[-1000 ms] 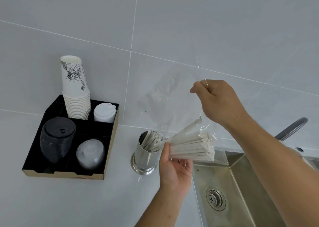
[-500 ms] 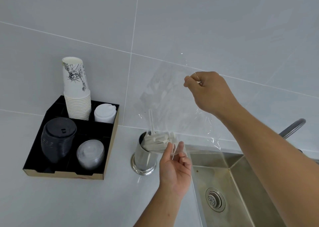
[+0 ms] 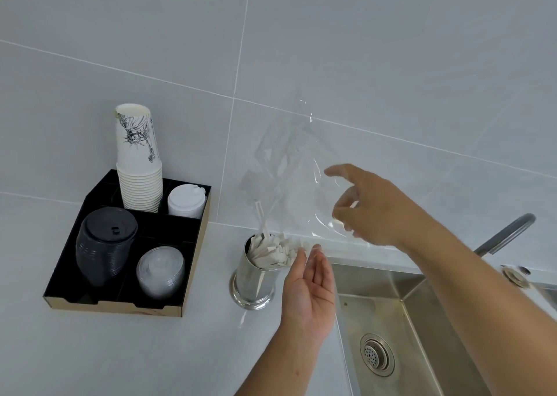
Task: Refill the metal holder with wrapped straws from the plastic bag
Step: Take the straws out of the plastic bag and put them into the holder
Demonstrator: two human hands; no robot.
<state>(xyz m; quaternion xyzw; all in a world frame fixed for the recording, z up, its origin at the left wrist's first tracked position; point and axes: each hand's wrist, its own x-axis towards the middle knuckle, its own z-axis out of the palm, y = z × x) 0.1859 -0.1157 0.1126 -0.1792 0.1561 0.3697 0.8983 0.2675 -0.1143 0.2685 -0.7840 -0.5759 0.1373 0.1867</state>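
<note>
The metal holder (image 3: 253, 281) stands upright on the white counter, beside the sink's left edge. Wrapped straws (image 3: 271, 251) fill it, leaning right, and one thin straw (image 3: 261, 220) sticks up above them. The clear plastic bag (image 3: 289, 178) hangs over the holder, looks empty, and has its top corner pointing up. My right hand (image 3: 376, 211) grips the bag's right side loosely, index finger stretched out. My left hand (image 3: 310, 293) is open, palm up, right of the holder, fingertips at the straw ends.
A black tray (image 3: 120, 306) at the left holds a tall stack of paper cups (image 3: 138, 160), white lids (image 3: 187, 199), black lids (image 3: 105, 242) and clear lids (image 3: 161, 270). A steel sink (image 3: 422, 311) with a drain lies at the right, below a faucet (image 3: 506, 233).
The straw bundle has left the bag and my left hand and now sits in the holder. My left hand has opened. My right hand has dropped lower on the bag with its fingers spread.
</note>
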